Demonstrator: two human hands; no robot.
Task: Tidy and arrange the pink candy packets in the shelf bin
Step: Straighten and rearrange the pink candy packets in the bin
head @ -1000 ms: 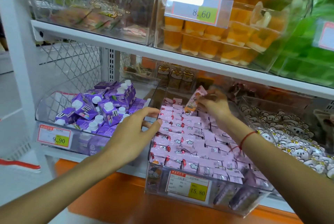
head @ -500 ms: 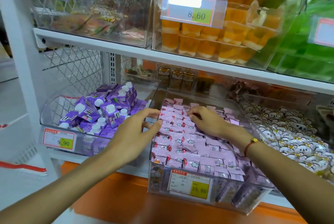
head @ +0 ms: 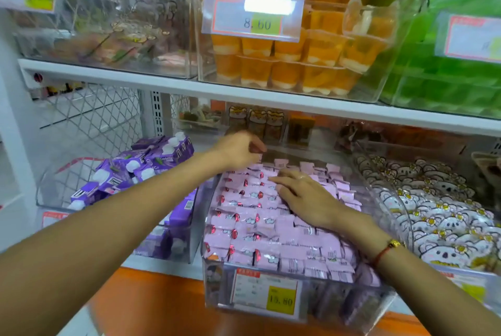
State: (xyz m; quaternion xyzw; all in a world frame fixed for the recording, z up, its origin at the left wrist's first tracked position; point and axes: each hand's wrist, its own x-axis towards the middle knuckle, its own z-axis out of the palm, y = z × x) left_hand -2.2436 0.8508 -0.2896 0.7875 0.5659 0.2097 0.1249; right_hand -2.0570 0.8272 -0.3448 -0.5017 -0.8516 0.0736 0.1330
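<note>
Both hands are over the clear shelf bin of pink candy packets in the head view. The right hand lies flat on top of the packets, fingers straight and pointing left toward the far left corner, palm pressing down on the middle rows; a red cord bracelet with a gold bead sits on its wrist. The left hand reaches farther in, at the back left corner of the bin, its fingers curled downward at the last row of packets — motion blur hides whether they pinch a packet or only touch it, so I cannot tell its grip.

The packets fill the bin beneath both hands in overlapping rows, the ones under and left of the right hand showing red and white print, those nearer the right wrist showing barcodes. A price tag reading 15.80 is fixed on the bin's front wall, below the right forearm.

Left of the left forearm stands another clear bin holding purple cartons with white caps. Right of the right hand, a bin holds white koala-print packets. Above both hands, on the upper shelf, orange jelly cups sit stacked behind a tag marked 8.60, with green packs to their right.
</note>
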